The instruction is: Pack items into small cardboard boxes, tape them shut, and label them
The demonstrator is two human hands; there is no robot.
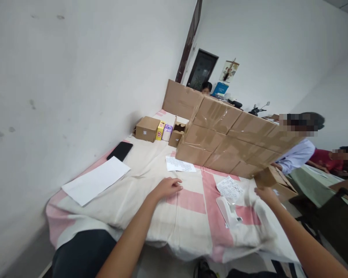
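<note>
At the table's (150, 172) right edge, the right hand (266, 195) rests on the cloth; I cannot tell whether it pinches anything. The label sheet (229, 188) lies just left of it, long axis pointing toward the stacked cartons (234, 143). The left hand (166, 188) lies flat and empty, farther off, with a 2nd sheet (179, 165) beyond it. The small open carton (176, 135) hides its contents.

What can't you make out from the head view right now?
Head view:
1. Print on the sheet by the right hand: too small, blurred.
2. Right hand's grip: blurred, turned away.
3. What lies behind the stacked boxes: hidden by them.
4. Contents of the small open box: hidden by its wall.
</note>
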